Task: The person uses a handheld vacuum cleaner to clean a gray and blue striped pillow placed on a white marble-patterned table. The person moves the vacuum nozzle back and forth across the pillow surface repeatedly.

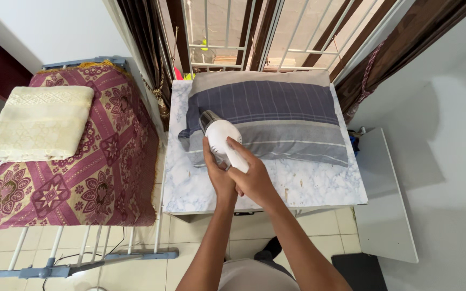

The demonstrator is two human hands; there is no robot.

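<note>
Nearest, at the bottom edge, the person's two forearms rise from a light shirt over a pale tiled floor (200, 229). Both arms meet over the front part of a marble-patterned tabletop (319, 186), white with grey veining. The left hand (219, 175) is curled around the lower part of a white handheld appliance (223, 141), and the right hand (252, 175) is wrapped over its handle from the other side, fingers closed on it, the forefinger laid along the white body. The appliance is a small white device with a shiny metal nozzle end; its long axis runs diagonally, from the hands at lower right up to the upper left, and the metal end points away from the person toward the near left corner of a folded striped cloth (268, 121). That cloth, banded in navy, grey and beige, lies flat across the back half of the tabletop, and the appliance's head sits over its front left edge.

To the left, a drying rack (71, 258) with white bars carries a maroon patterned cloth (103, 161), and a folded cream towel (39, 123) lies on top of it. To the right of the tabletop stands a plain white board (384, 215) against a white wall. Farthest back, a white metal window grille (227, 32) shows between dark brown curtains (146, 37).
</note>
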